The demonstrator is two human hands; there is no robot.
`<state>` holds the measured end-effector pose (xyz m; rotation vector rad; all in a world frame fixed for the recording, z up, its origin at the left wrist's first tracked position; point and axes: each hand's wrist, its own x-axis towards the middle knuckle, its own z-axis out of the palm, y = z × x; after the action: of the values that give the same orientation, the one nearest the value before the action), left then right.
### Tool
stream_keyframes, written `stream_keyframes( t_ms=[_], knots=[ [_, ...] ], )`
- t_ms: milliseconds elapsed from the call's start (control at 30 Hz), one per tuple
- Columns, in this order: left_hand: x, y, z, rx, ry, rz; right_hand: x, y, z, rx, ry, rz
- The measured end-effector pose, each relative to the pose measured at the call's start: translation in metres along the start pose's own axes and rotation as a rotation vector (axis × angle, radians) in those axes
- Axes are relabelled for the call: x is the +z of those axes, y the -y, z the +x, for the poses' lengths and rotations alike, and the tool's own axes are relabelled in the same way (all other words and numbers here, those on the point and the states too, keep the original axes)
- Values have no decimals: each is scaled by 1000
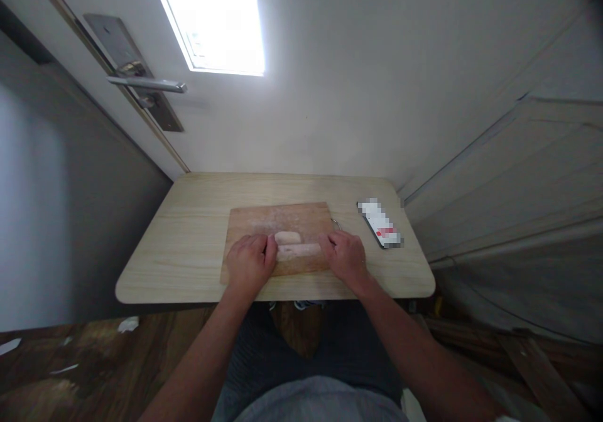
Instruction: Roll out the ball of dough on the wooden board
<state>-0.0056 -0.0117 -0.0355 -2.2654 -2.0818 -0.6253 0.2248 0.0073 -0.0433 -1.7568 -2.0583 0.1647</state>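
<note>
A pale wooden rolling pin (pixel 299 250) lies crosswise over a wooden cutting board (pixel 301 215) dusted with white powder. My left hand (pixel 250 260) is closed around its left end, and my right hand (pixel 346 255) grips the right end. Both ends of the pin are hidden by my fingers. Just beyond the pin, touching or nearly touching it, a piece of pale dough (pixel 288 237) with an oblong shape lies on the board.
The board rests on a light wood-grain table (pixel 179 240) with rounded corners. A phone (pixel 380 222) lies at the right. Behind stands a white door with a metal handle (pixel 151 84) and a bright window pane (pixel 217 20). A wall panel closes in the right side.
</note>
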Motion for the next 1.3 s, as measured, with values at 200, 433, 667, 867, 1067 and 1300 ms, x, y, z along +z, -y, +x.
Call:
stream_keyframes(
  t_ms=[200, 433, 667, 867, 1067, 1300],
  knots=[
    [3, -1, -1, -1, -6, 16, 8, -2, -1, 2, -12, 0],
    [10, 3, -2, -9, 18, 11, 6, 0, 0, -25, -32, -39],
    [7, 4, 1, -35, 35, 0, 3, 1, 4, 9, 18, -70],
    [-5, 1, 13, -17, 25, 35, -1, -1, 10, 18, 35, -85],
    [-6, -1, 31, -75, 105, 45, -1, -1, 28, 49, 65, -139],
    [-3, -2, 33, -63, 118, 89, 5, -1, 30, 92, 103, -148]
  ],
)
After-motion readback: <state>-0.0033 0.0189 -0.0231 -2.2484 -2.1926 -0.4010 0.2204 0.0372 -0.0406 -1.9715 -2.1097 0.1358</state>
